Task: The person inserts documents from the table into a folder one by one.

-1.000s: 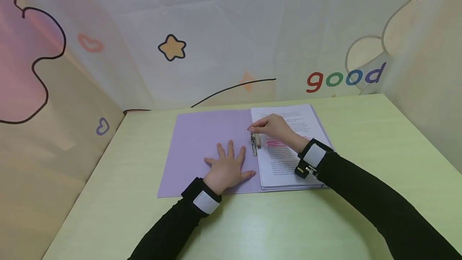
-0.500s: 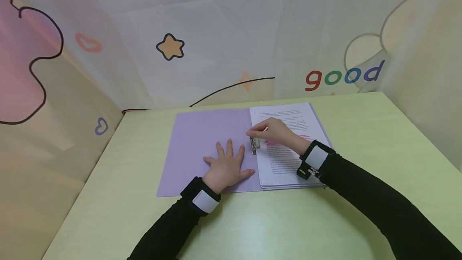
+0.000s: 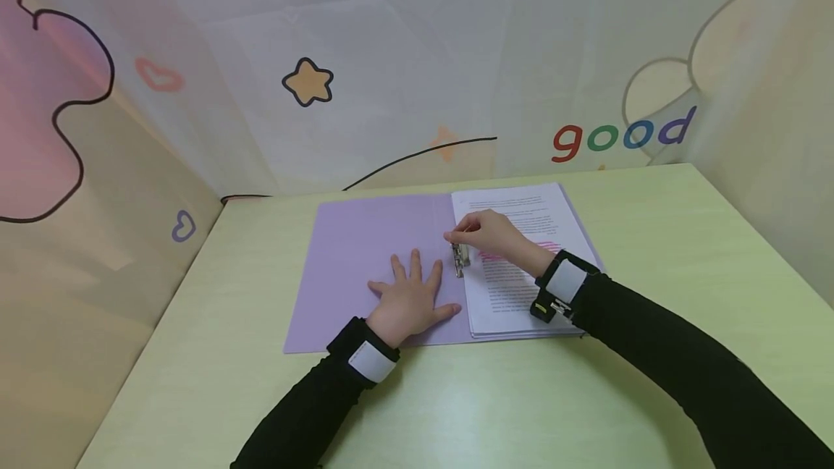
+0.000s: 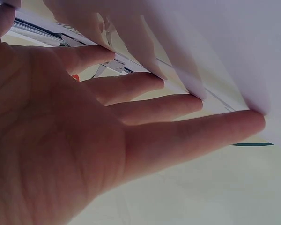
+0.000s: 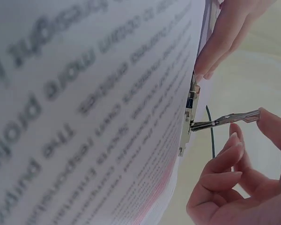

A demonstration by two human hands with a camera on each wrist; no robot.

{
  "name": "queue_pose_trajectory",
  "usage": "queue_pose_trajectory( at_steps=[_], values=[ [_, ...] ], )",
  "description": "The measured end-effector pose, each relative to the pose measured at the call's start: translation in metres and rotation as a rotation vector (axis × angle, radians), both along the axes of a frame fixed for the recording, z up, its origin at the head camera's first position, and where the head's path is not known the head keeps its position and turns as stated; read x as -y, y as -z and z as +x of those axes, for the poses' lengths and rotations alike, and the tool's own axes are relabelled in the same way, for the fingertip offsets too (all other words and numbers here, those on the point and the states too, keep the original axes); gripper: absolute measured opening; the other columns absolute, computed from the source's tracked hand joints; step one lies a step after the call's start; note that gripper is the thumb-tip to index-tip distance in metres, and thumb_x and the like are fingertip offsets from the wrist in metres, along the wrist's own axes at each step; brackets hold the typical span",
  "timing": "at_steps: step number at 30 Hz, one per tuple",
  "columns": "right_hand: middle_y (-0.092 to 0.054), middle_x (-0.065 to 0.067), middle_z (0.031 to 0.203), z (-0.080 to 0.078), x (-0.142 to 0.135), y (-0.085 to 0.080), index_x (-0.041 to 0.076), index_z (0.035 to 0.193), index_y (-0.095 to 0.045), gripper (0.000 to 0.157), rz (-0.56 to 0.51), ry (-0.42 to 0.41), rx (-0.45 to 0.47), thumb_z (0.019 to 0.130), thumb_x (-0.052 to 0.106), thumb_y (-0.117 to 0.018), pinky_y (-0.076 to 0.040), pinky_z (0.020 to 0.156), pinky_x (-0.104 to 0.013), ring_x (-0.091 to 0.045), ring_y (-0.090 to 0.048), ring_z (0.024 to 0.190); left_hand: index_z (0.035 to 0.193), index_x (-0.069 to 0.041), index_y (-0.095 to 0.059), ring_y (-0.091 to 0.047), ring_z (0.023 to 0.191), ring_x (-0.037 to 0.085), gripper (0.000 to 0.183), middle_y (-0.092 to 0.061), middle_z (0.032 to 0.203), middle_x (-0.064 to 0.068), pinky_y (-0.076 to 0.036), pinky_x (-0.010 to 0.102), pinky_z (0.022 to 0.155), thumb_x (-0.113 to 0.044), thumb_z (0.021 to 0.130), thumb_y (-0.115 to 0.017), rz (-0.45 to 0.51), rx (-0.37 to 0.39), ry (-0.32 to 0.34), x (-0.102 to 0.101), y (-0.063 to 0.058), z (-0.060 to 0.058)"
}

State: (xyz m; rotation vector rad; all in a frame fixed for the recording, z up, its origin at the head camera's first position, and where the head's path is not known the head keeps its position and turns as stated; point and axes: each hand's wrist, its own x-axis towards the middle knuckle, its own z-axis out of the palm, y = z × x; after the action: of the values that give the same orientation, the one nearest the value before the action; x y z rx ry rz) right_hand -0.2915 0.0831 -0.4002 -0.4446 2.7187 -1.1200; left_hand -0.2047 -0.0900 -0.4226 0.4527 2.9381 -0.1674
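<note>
A purple clip folder (image 3: 371,237) lies opened flat, with a stack of printed sheets (image 3: 508,302) on its right side. My left hand (image 3: 407,306) rests with spread fingers on the folder's bare left cover; in the left wrist view its straight fingertips (image 4: 257,119) touch the smooth surface. At the fold sits a metal lever clip (image 3: 459,259). My right hand (image 3: 491,231) is over its upper end, fingers bent. From the right wrist, the clip's lever (image 5: 236,118) stands up from the sheets, its free end held at a fingertip of the right hand (image 5: 253,192).
Pink marking (image 3: 547,247) crosses some printed lines on the top sheet. The pale green tabletop (image 3: 521,411) extends around the folder. Behind it hangs a printed cloth backdrop (image 3: 404,78), and cloth also lines both sides.
My right hand has shifted slightly nearer along the clip, over its upper end. The left hand stays on the folder cover. The head view has tilted a little.
</note>
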Motion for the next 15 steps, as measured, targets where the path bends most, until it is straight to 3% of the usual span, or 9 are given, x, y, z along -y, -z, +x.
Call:
queue_pose_trajectory(
  at_steps=[6, 9, 15],
  values=[
    [-0.063, -0.006, 0.095, 0.0024, 0.0016, -0.0022, 0.008, 0.096, -0.072, 0.044, 0.093, 0.016, 0.087, 0.087, 0.05, -0.061, -0.036, 0.066, -0.029, -0.02, -0.049, 0.083, 0.152, -0.021, -0.026, -0.019, 0.133, 0.056, 0.085, -0.018, 0.154, 0.023, -0.033, 0.077, 0.076, -0.073, 0.086, -0.04, 0.001, -0.008, 0.005, 0.0002, 0.0009, -0.0003],
    [-0.064, -0.006, 0.1, 0.0036, 0.0013, -0.0047, 0.011, 0.093, -0.074, 0.041, 0.099, -0.017, 0.119, 0.089, 0.049, -0.06, -0.034, 0.066, -0.029, -0.02, -0.048, 0.085, 0.151, -0.021, -0.026, -0.019, 0.134, 0.056, 0.085, -0.018, 0.154, 0.023, -0.033, 0.077, 0.076, -0.073, 0.086, -0.04, 0.003, -0.006, 0.003, 0.0, 0.001, -0.0004],
    [-0.064, -0.004, 0.089, 0.0009, -0.0005, -0.0026, 0.012, 0.086, -0.077, 0.036, 0.08, -0.085, 0.139, 0.089, 0.045, -0.061, -0.031, 0.062, -0.027, -0.016, -0.043, 0.073, 0.151, -0.021, -0.026, -0.019, 0.133, 0.056, 0.085, -0.018, 0.154, 0.024, -0.032, 0.077, 0.076, -0.073, 0.085, -0.041, 0.009, -0.003, 0.001, 0.0002, 0.0, -0.0003]
  ],
)
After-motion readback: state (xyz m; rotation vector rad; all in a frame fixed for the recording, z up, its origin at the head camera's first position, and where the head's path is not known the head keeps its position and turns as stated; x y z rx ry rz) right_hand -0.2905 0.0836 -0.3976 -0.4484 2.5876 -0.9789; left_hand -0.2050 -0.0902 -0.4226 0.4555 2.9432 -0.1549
